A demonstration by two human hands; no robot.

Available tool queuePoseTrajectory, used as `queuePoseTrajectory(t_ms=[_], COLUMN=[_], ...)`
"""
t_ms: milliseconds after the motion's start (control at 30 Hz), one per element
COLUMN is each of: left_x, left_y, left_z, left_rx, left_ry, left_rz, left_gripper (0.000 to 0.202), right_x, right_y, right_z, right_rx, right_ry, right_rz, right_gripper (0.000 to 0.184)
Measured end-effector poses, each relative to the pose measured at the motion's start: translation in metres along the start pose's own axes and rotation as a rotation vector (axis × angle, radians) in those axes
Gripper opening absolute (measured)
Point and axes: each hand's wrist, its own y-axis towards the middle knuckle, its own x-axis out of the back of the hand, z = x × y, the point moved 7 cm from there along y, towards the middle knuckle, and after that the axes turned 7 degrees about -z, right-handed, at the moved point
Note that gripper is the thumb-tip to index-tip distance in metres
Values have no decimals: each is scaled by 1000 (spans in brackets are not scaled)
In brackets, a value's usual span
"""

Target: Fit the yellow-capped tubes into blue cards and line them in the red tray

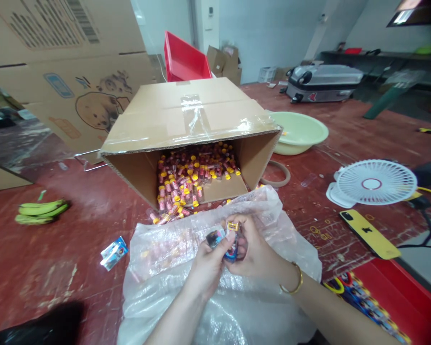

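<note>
Above a translucent plastic sheet [172,287], both hands meet in front of me. My right hand [253,247] is closed around a small clear bottle [232,254] with a blue end and a yellow printed part at its top. The thumb of my left hand [206,270] presses against this bottle. A small printed packet [214,236] sticks out from the fingers of my left hand. Just beyond, an open cardboard box [201,103] lies on its side. Many small bottles with yellow caps [187,184] fill it, and some spill onto the sheet.
Blue-white packets [114,252] and green bananas [41,212] lie left. To the right are a pale green basin [298,132], a tape ring [278,173], a white fan [375,183], a yellow phone [369,234] and a red tray [409,299]. A grey suitcase [323,82] stands farther back.
</note>
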Motion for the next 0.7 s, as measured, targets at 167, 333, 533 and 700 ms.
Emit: queuePoseTrajectory(t_ms=[167,333,533,700], left_x=[2,2,6,18], left_y=[1,0,-3,15], left_z=[1,-1,-3,-4], left_rx=[-8,-41,-6,-1], left_ry=[-10,70,164,327], left_rz=[-2,-24,-114,-156], left_gripper=[36,39,45,46], right_x=[5,3,120,297], right_y=[2,0,-48,-195], right_z=[1,12,55,-17], right_rx=[85,161,405,-118], right_ry=[-112,-293,-552,-920], right_rz=[-39,-52,-650,-1317], right_gripper=[68,60,61,60])
